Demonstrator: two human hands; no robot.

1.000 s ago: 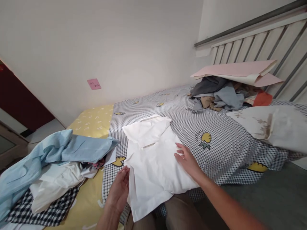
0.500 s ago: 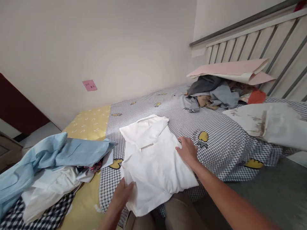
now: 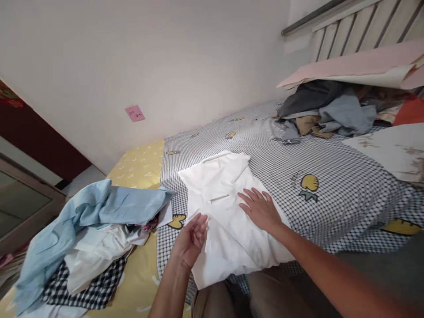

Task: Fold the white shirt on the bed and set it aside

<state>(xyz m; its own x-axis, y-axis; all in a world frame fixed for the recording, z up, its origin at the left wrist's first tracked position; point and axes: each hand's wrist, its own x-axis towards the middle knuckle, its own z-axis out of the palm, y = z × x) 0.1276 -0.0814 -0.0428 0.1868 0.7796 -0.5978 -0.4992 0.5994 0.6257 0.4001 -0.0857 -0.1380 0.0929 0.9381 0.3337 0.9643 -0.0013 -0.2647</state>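
A white collared shirt (image 3: pixel 228 194) lies partly folded on the black-and-white checked bedsheet (image 3: pixel 291 163), collar toward the wall. My right hand (image 3: pixel 260 210) rests flat on the shirt's middle with fingers spread. My left hand (image 3: pixel 194 236) is at the shirt's left edge, fingers curled and pinching the white fabric there. The shirt's near end hangs over the bed's edge above my knees.
A heap of clothes with a light blue shirt (image 3: pixel 86 216) and a checked garment (image 3: pixel 89 287) lies at the left on a yellow sheet (image 3: pixel 139 165). Grey and tan clothes (image 3: pixel 324 115) pile up at the back right under pink card (image 3: pixel 357 66). A pillow (image 3: pixel 394 150) lies at the right.
My left hand rose from the shirt's near left corner to its left edge and took hold of the fabric. My right hand slid from the right edge onto the middle. The view shifted left.
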